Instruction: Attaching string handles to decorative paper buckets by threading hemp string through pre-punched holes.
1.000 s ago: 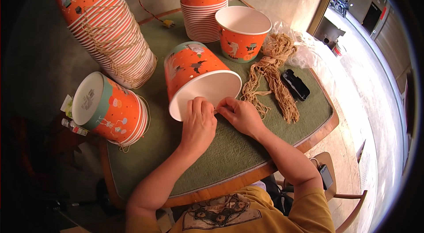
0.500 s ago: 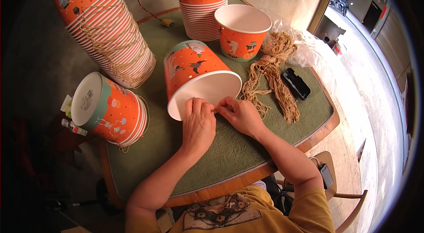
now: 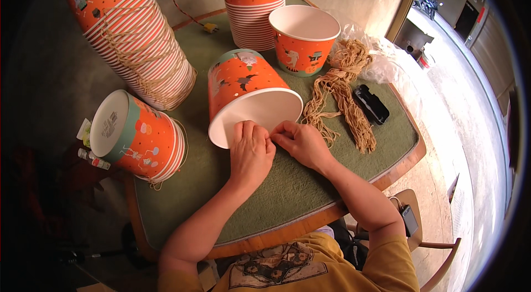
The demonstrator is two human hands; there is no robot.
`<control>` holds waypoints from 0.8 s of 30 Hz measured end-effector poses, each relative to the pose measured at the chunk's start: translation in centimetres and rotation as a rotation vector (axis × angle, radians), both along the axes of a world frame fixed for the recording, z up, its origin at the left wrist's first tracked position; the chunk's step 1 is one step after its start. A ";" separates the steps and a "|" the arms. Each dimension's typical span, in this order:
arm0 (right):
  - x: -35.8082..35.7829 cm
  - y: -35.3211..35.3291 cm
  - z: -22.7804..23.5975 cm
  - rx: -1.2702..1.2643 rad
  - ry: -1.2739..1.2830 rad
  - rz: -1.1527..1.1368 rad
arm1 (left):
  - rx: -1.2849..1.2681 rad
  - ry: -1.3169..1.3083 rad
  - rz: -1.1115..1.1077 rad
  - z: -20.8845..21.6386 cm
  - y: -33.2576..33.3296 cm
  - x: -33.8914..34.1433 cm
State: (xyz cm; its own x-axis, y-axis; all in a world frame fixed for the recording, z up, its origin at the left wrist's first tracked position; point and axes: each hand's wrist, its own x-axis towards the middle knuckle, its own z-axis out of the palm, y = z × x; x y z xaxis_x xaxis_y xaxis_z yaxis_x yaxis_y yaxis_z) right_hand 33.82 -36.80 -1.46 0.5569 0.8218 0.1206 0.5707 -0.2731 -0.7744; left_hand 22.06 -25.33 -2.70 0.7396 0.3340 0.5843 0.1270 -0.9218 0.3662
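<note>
An orange paper bucket [image 3: 243, 79] with a white rim and printed figures lies tilted on the table, its mouth facing me. My left hand [image 3: 250, 154] is closed at the bucket's near rim, fingertips over the edge. Close beside it, my right hand [image 3: 303, 145] pinches at the same rim with thumb and forefinger. Whatever sits between its fingertips is too small to make out. To the right of the bucket lies a bundle of tan cords [image 3: 348, 98]. Behind, another orange bucket [image 3: 304, 43] stands upright with its mouth up.
A tall leaning stack of buckets [image 3: 144, 43] wound with cord stands at the left, with a shorter upturned stack [image 3: 138, 137] nearer me. Another stack [image 3: 254, 10] is at the back. An open black case [image 3: 370, 105], a plastic bag [image 3: 381, 68] and a yellow plug [image 3: 210, 28] lie on the green-covered table [image 3: 221, 214].
The tilted bucket has shifted very slightly. My left hand has moved a little to the right and its thumb is now tucked closer; my right hand stays nearly in place, still pinching.
</note>
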 end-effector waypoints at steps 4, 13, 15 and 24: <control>-0.1 0.0 0.0 -0.011 0.005 0.011 | -0.044 0.032 -0.004 -0.4 0.1 -0.2; -0.1 0.0 0.3 -0.021 0.011 0.014 | -0.110 0.033 0.011 0.1 -0.4 -0.5; -0.1 0.0 0.2 -0.019 0.005 0.013 | -0.091 0.035 0.001 0.1 -0.3 -0.6; -0.4 -0.5 0.3 0.006 -0.085 0.020 | -0.091 0.030 -0.014 0.0 -0.1 -0.4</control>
State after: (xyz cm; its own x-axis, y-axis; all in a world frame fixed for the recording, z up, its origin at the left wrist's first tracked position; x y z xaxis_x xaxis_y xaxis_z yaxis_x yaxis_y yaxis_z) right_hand 33.44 -37.25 -1.11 0.5282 0.8316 0.1716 0.6398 -0.2569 -0.7243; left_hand 21.62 -25.40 -2.73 0.7614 0.3743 0.5292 0.1269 -0.8867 0.4446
